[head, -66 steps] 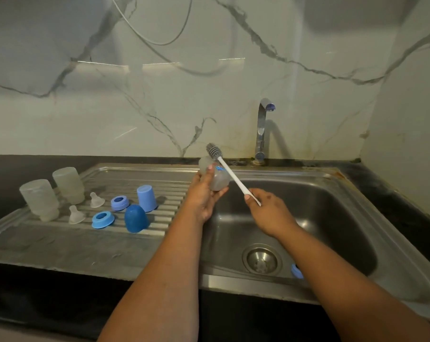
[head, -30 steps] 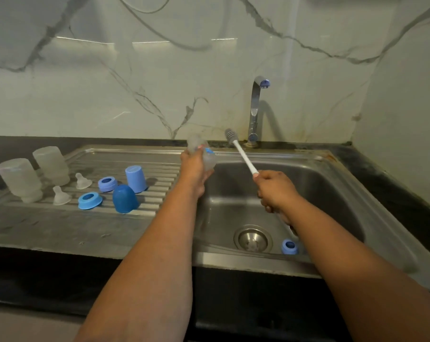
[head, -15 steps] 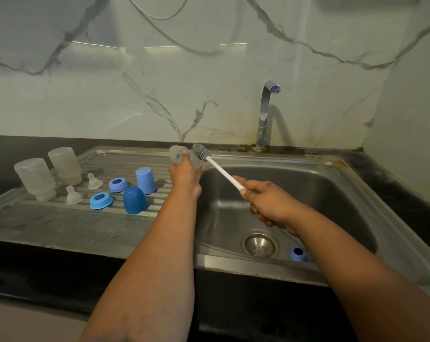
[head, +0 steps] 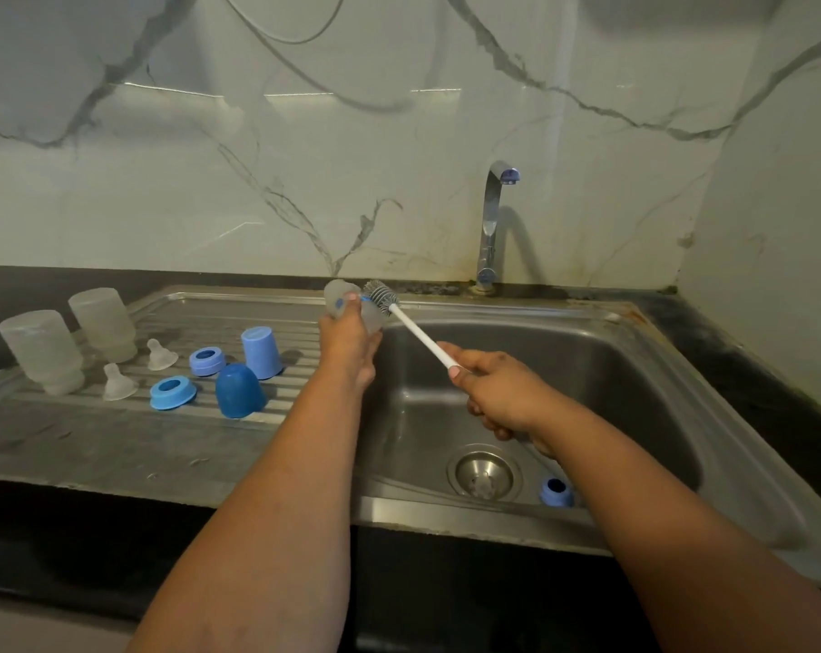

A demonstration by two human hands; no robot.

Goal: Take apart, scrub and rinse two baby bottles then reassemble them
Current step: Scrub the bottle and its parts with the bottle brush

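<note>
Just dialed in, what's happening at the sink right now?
A person is scrubbing a clear bottle part held in the left hand at the sink's left edge, with a brush in the right hand. On the drainboard sit two upturned bottles, two nipples, two blue rings and two blue caps. Another blue ring lies in the basin. The tap looks off.

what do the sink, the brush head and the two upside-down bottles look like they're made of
Sink: brushed stainless steel, going by its grey metallic sheen and soft reflections. Brush head: grey stubby bristles, probably silicone, though plastic is possible. Upside-down bottles: frosted translucent plastic, seemingly matte.
</note>
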